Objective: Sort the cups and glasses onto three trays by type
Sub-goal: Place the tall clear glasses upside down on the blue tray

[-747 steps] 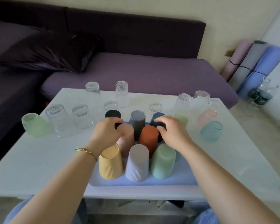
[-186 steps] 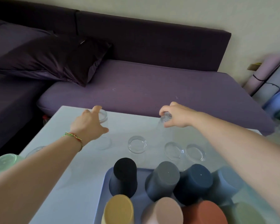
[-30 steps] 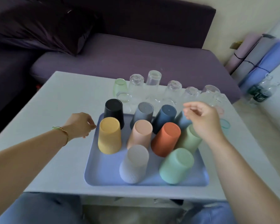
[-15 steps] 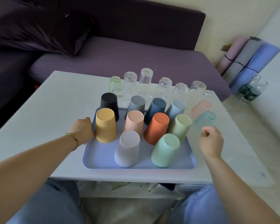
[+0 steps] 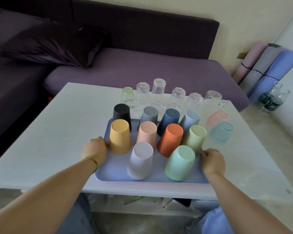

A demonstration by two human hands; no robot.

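Lavender-blue tray [image 5: 112, 173], plain. On it: black cup [image 5: 121, 111], grey cup [image 5: 150, 114], navy cup [image 5: 171, 118], pale blue cup [image 5: 191, 119], peach cup [image 5: 146, 134], orange cup [image 5: 172, 139], light green cup [image 5: 195, 139], mint cup [image 5: 180, 162]. The yellow cup [image 5: 120, 137] and lilac cup [image 5: 140, 160] have fine vertical ribbing. White tabletop [image 5: 57, 132]; dark purple sofa [image 5: 142, 68].

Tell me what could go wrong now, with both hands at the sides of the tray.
If the left hand and right hand tilt the blue tray, its crowded upside-down cups, such as the mint cup, may topple. Pushed forward, the tray may knock the clear glasses standing behind it.
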